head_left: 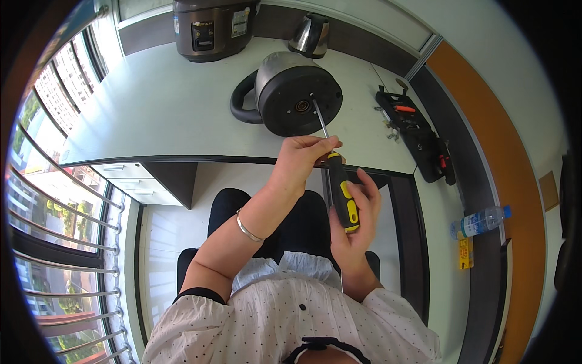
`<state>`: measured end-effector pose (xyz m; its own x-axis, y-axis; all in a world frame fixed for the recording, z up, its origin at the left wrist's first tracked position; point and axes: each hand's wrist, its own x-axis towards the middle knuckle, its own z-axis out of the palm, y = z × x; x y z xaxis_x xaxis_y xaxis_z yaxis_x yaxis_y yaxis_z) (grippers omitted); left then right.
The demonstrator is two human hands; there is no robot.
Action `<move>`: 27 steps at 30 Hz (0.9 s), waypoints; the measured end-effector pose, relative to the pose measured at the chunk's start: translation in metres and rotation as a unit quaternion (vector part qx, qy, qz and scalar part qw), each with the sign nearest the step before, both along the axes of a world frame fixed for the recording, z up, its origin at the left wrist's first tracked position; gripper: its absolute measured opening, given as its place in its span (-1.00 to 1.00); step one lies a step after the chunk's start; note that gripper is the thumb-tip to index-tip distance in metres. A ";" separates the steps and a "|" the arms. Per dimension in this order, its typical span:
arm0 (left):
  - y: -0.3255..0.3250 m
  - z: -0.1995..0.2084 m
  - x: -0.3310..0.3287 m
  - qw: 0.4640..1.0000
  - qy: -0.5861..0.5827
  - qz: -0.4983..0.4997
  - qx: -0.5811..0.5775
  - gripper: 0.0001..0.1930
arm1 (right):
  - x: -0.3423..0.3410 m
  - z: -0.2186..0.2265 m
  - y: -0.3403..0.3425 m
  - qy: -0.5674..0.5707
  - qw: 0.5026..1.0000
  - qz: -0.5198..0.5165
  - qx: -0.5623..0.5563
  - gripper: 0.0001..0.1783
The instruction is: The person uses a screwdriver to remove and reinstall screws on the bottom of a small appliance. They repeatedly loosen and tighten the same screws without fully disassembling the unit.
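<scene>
An electric kettle (279,79) lies on its side on the desk, its round black underside facing me and its black handle (242,100) pointing left. The tip of a long screwdriver (344,191) meets the underside near a small hole, just right of the coiled centre ring. My left hand (300,156) pinches the metal shank close to the grip. Wrapped around the black and yellow grip is my right hand (359,217), fingers on its right side and thumb on its left.
A rice cooker (212,30) and a steel kettle (310,35) stand at the back of the desk (151,103). To the right lie an open black tool case (415,130), a water bottle (482,222) and a small yellow packet (465,252). Drawers (136,182) sit below left.
</scene>
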<state>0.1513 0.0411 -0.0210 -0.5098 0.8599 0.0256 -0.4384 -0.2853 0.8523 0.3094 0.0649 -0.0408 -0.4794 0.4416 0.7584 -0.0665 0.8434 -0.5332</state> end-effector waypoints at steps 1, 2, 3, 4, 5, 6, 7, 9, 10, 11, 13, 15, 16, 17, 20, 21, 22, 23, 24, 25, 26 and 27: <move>0.000 -0.001 0.000 1.000 -0.001 0.003 0.000 -0.69 | 0.000 0.001 -0.001 -0.012 1.000 0.003 -0.004 -0.45; 0.001 -0.002 0.000 1.000 -0.002 0.007 0.000 -0.69 | 0.000 0.000 -0.002 -0.009 0.998 0.023 -0.050 -0.44; 0.002 -0.002 0.000 1.000 -0.003 0.010 0.000 -0.69 | 0.000 -0.004 -0.002 -0.005 0.994 0.044 -0.096 -0.42; 0.001 -0.002 0.000 1.000 -0.004 0.008 0.000 -0.69 | 0.000 -0.005 -0.003 -0.002 0.988 0.064 -0.141 -0.41; 0.001 -0.002 0.000 1.000 -0.004 0.005 0.000 -0.69 | 0.000 -0.005 -0.005 0.010 0.977 0.090 -0.192 -0.40; 0.001 -0.002 0.000 1.000 -0.005 0.004 0.000 -0.70 | 0.000 -0.005 -0.007 0.023 0.963 0.117 -0.242 -0.40; 0.001 -0.002 0.000 1.000 -0.005 0.005 0.000 -0.70 | 0.000 -0.004 -0.009 0.035 0.945 0.144 -0.291 -0.39; 0.002 -0.003 0.002 1.000 -0.005 0.009 0.001 -0.70 | -0.001 -0.005 -0.010 0.045 0.937 0.151 -0.311 -0.38; 0.002 -0.004 0.002 1.000 -0.007 0.008 0.003 -0.70 | -0.001 -0.005 -0.011 0.051 0.933 0.154 -0.321 -0.37; 0.002 -0.004 0.002 1.000 -0.008 0.007 0.004 -0.70 | -0.001 -0.004 -0.011 0.053 0.932 0.157 -0.323 -0.37; 0.002 -0.004 0.003 1.000 -0.012 0.006 0.004 -0.70 | -0.001 -0.001 -0.011 0.057 0.929 0.163 -0.328 -0.37; 0.003 -0.005 0.004 1.000 -0.018 0.004 0.005 -0.69 | -0.002 -0.002 -0.010 0.069 0.935 0.169 -0.303 -0.36; 0.002 -0.005 0.004 1.000 -0.019 0.003 0.008 -0.69 | -0.002 -0.003 -0.009 0.075 0.938 0.171 -0.290 -0.36; 0.002 -0.005 0.004 1.000 -0.021 0.001 0.010 -0.69 | -0.002 -0.003 -0.009 0.076 0.939 0.171 -0.288 -0.36; 0.001 -0.004 0.005 0.999 -0.030 0.000 0.012 -0.69 | 0.000 -0.001 -0.010 0.077 0.941 0.169 -0.283 -0.37; 0.001 -0.004 0.005 0.999 -0.033 0.001 0.012 -0.69 | 0.000 -0.001 -0.009 0.077 0.941 0.169 -0.283 -0.37; 0.001 -0.004 0.006 0.999 -0.033 0.001 0.013 -0.68 | 0.000 -0.001 -0.009 0.078 0.941 0.169 -0.283 -0.37; 0.001 -0.004 0.006 0.999 -0.033 0.001 0.013 -0.67 | 0.000 -0.001 -0.009 0.078 0.942 0.170 -0.278 -0.38; 0.001 -0.004 0.007 0.999 -0.033 -0.001 0.013 -0.67 | 0.001 -0.001 -0.008 0.079 0.943 0.170 -0.274 -0.38; 0.000 -0.004 0.008 0.999 -0.032 -0.008 0.010 -0.66 | 0.001 -0.001 -0.008 0.080 0.945 0.170 -0.269 -0.38; 0.000 -0.004 0.008 0.999 -0.031 -0.016 0.008 -0.65 | 0.001 -0.002 -0.008 0.083 0.947 0.169 -0.260 -0.38; -0.001 -0.003 0.009 0.999 -0.029 -0.023 0.004 -0.64 | 0.001 -0.002 -0.008 0.085 0.949 0.168 -0.251 -0.39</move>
<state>0.1600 0.0402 -0.0244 -0.4712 0.8820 0.0042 -0.5003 -0.2712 0.8223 0.3103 0.0573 -0.0427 -0.5475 0.6110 0.5718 -0.4081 0.4016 -0.8199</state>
